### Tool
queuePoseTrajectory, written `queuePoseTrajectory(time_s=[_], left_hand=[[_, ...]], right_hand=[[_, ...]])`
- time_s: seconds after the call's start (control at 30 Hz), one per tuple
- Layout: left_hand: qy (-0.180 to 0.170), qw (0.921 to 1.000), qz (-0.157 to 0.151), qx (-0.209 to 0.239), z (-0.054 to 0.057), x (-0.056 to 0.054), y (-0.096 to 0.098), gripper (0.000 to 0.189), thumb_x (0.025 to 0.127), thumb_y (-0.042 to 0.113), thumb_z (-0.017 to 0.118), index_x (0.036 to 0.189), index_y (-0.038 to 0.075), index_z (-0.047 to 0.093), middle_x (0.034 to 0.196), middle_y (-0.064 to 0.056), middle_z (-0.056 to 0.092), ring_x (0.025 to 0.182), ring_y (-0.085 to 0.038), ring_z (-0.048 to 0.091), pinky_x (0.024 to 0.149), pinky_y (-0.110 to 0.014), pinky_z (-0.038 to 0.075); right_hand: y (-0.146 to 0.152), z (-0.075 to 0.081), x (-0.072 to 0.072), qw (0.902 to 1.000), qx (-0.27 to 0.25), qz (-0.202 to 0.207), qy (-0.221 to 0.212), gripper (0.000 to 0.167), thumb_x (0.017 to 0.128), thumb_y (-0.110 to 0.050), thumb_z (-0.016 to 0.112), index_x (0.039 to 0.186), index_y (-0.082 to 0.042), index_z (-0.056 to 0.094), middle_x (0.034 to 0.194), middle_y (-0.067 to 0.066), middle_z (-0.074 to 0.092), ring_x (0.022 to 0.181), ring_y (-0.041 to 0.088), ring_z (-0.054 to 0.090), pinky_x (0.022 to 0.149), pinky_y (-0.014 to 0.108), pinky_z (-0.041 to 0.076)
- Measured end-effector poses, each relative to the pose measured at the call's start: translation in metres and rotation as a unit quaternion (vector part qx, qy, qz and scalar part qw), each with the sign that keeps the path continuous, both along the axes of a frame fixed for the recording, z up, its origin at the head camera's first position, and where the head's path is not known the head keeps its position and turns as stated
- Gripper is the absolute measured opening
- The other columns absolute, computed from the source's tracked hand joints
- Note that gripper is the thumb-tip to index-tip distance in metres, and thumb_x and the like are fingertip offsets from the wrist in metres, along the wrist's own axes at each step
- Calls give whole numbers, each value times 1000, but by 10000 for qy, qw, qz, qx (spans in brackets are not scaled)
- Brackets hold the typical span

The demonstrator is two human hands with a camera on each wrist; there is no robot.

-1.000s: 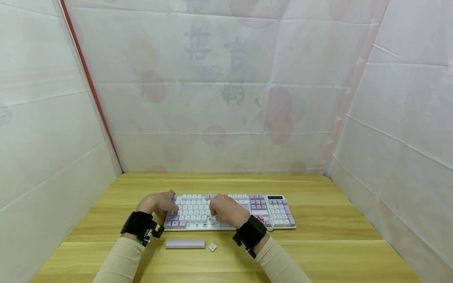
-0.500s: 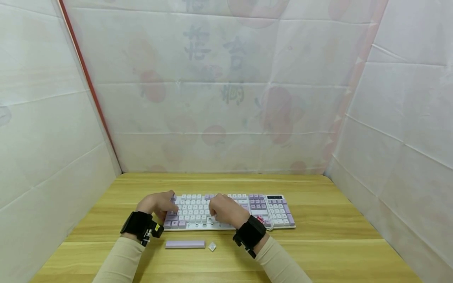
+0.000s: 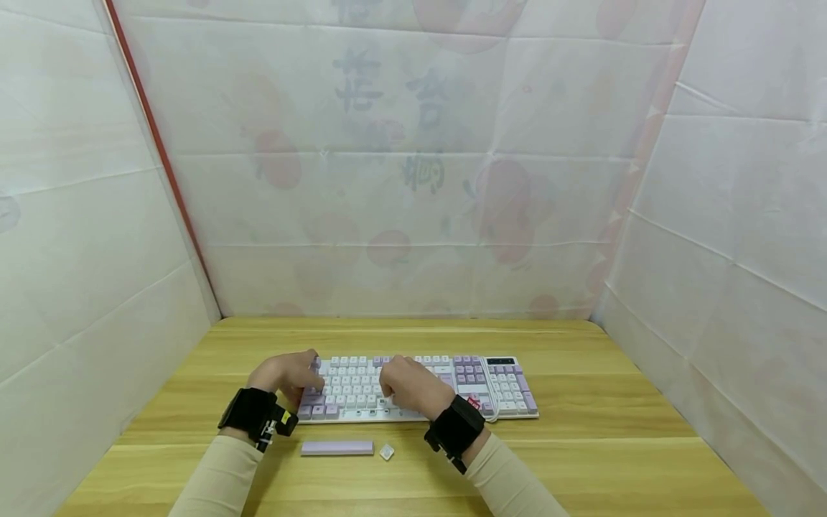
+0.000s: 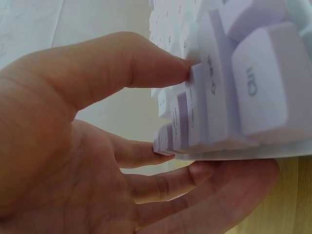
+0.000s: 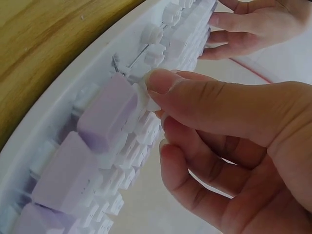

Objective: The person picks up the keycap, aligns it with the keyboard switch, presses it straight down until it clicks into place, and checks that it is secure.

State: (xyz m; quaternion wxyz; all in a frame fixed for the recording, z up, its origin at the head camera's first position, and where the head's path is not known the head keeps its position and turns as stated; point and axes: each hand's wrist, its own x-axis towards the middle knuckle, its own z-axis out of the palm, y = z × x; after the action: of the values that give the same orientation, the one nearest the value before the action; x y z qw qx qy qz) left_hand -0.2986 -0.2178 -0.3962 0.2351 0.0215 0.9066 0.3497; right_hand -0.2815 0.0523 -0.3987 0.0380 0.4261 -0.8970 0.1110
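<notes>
A white and purple keyboard (image 3: 352,390) lies on the wooden table. My left hand (image 3: 284,373) grips its left end, the thumb over the purple keys and the other fingers along the side edge, as the left wrist view shows. Over the lower middle rows is my right hand (image 3: 413,386). Its thumb and forefinger pinch a small white keycap (image 5: 153,104) among the keys, mostly hidden by the thumb. Uncovered white switches (image 5: 152,34) and a thin metal wire show along the keyboard's front row, beside purple keycaps (image 5: 107,113).
In front of the keyboard lie a long purple spacebar keycap (image 3: 337,448) and a loose white keycap (image 3: 386,452). A white cable (image 3: 489,391) with a red tag (image 3: 474,401) crosses the keyboard's right part. Pale cloth walls (image 3: 413,273) enclose the table (image 3: 581,459).
Both hands stay in place, with almost no movement. The whole head view has shifted very slightly.
</notes>
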Motion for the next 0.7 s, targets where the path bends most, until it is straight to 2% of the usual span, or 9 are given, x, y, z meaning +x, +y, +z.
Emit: queuePoseTrajectory(time_s=[0.23,0.4,0.6,0.7], left_hand=[[-3,10000,28,7,0,0,0,79,86,13,68,151,-7,29,123,-26,57,90,-27,68,73,-45,66],[-14,10000,45,22,0,0,0,83,86,12,68,154,-7,25,127,-28,56,90,-28,68,73,-45,65],[-14,10000,30,1,-1,-1,0,85,86,13,69,155,-7,24,130,-29,55,92,-29,68,74,-45,65],[-20,10000,29,4,-1,-1,0,85,86,13,69,155,-8,24,130,-29,55,93,-29,68,75,-46,65]], right_hand=[[-2,0,1,9996,8,-17,273,61,75,25,57,73,-19,15,74,-5,6,66,9,5,65,24,11],[-4,2,3,9991,153,-101,393,61,77,23,59,72,-19,15,73,-5,6,65,9,5,63,23,10],[-2,1,2,9988,266,-210,343,63,81,18,66,71,-19,15,73,-5,6,65,9,5,62,23,11],[-1,2,1,9992,229,-198,258,62,79,20,63,71,-19,15,72,-5,6,64,9,5,61,23,11]])
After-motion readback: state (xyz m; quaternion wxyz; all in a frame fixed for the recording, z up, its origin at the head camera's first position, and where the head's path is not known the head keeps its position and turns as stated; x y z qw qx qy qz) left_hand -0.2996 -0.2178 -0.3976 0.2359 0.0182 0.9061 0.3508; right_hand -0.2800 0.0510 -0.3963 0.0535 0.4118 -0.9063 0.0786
